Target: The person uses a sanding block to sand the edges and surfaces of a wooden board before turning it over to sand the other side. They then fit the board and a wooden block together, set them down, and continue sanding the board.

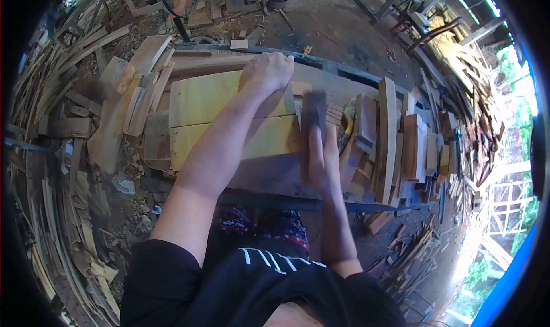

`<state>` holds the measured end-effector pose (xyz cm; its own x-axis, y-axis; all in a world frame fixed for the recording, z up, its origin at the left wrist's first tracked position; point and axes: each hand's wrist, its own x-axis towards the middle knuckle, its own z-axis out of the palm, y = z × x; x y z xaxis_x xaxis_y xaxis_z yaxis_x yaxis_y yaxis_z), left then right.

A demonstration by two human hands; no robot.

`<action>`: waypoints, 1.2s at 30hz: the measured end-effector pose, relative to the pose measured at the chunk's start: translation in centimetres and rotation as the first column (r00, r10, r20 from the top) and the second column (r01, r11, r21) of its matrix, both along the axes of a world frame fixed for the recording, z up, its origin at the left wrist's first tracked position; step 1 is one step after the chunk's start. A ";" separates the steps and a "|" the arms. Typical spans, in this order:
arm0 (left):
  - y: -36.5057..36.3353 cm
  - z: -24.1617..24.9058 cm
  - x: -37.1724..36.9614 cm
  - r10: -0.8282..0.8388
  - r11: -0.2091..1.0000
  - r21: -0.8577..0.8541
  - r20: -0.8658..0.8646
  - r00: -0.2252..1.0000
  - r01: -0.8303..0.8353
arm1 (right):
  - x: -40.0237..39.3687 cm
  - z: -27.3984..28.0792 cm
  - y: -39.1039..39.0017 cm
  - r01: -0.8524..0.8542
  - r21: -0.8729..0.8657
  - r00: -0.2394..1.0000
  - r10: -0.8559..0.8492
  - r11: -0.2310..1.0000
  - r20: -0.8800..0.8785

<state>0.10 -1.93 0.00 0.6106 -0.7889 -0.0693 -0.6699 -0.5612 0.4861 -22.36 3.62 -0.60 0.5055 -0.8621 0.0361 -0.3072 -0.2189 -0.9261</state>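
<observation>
Two pale yellow boards [217,133] lie side by side as a panel on the workbench, with a thin gap between them and a darker side below. My left hand [267,72] is closed at the panel's far right edge, fingers curled over it, and my forearm crosses the boards. In my right hand [324,158] is a dark rectangular block [314,112], held upright close to the panel's right end. Motion blurs the block and the hand somewhat.
Wood blocks [415,146] and a long upright plank [386,141] stand at the bench's right end. More planks [150,55] lean on the left. A curved yellow-and-black handle [346,126] lies beyond my right hand. Scrap wood [74,195] covers the floor.
</observation>
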 end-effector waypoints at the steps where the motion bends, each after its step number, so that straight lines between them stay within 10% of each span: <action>1: 0.1 0.3 -0.2 -0.007 1.000 0.002 0.017 1.000 0.007 | 0.4 -0.1 -0.8 0.008 0.003 1.000 -0.008 1.000 0.002; 36: -0.1 -0.7 0.3 -0.033 0.999 -0.036 0.053 0.998 0.035 | 1.2 0.6 -1.3 0.014 -0.071 1.000 -0.015 0.997 -0.018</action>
